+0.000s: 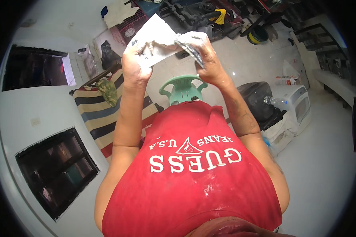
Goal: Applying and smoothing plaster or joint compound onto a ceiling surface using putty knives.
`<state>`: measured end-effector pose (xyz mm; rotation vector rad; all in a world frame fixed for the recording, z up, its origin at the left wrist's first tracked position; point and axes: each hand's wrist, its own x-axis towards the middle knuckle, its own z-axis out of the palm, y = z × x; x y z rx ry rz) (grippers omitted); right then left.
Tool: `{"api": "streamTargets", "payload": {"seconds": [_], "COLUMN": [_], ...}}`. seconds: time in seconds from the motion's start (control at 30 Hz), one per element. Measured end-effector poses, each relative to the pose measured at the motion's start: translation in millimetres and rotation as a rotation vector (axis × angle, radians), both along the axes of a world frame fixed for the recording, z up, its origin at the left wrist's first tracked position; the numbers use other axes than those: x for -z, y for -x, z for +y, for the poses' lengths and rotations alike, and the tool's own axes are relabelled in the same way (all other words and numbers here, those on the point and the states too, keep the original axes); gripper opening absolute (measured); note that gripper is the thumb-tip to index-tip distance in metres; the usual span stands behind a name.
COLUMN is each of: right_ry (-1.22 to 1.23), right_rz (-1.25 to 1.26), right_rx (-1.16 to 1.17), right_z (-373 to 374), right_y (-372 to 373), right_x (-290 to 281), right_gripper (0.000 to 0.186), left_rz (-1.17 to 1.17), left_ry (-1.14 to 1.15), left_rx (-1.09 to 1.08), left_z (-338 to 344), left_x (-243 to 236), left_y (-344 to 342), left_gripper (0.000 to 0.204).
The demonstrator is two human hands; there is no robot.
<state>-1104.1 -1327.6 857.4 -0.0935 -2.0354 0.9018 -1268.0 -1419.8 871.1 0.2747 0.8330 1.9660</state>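
Both my arms stretch out ahead. My left hand (136, 65) is closed on the lower left edge of a white flat sheet (156, 29), with fingers whitened by paste. A lump of whitish paste (150, 46) seems to lie on the sheet near my thumb. My right hand (209, 59), also coated white, grips a flat scraper (190, 51) with a dark, paste-smeared edge. The scraper's upper end meets the right side of the sheet. Its handle is mostly hidden by my fingers.
Below my hands stands a green plastic chair (182, 82). Striped cloth (103, 114) hangs at left beside a dark window (59, 172). Right of me are a bulky black object (251, 98), a clear bottle (275, 100) and a white appliance (300, 106). A dark bucket (258, 34) and clutter lie farther off.
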Motion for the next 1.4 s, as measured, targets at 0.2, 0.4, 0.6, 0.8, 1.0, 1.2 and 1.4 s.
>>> {"api": "streamTargets", "payload": {"seconds": [0.2,0.4,0.6,0.8,1.0,1.2,1.4], "right_ry": [0.107,-0.128,-0.244,-0.304,0.682,0.929,-0.459], "right_rz": [-0.313,-0.45,-0.584,-0.769,-0.367,0.632,0.553], "right_rx": [0.115,0.358,0.412,0.267,-0.539,-0.54,0.634], "right_z": [12,-33,-48,-55,6,32,77], "right_y": [-23,-7,5,2,-9,-29,-28], "right_x": [11,-45,-23,-15,-25,-116,-208], "right_gripper": [0.053,0.044,0.039,0.035,0.049,0.067,0.025], "left_rz": [0.15,0.313,0.342,0.377,0.146,0.28,0.069], "left_ry": [-0.087,-0.03,0.0,0.079,-0.014,0.217,0.258], "left_rx": [-0.139,-0.373,-0.431,-0.409,-0.365,-0.194,-0.109], "left_z": [-5,1,-3,-4,-9,-21,-58], "left_x": [-1,17,21,41,44,47,123], "left_y": [1,-10,-27,-11,48,30,79], "left_gripper": [0.026,0.015,0.014,0.012,0.012,0.03,0.017]}}
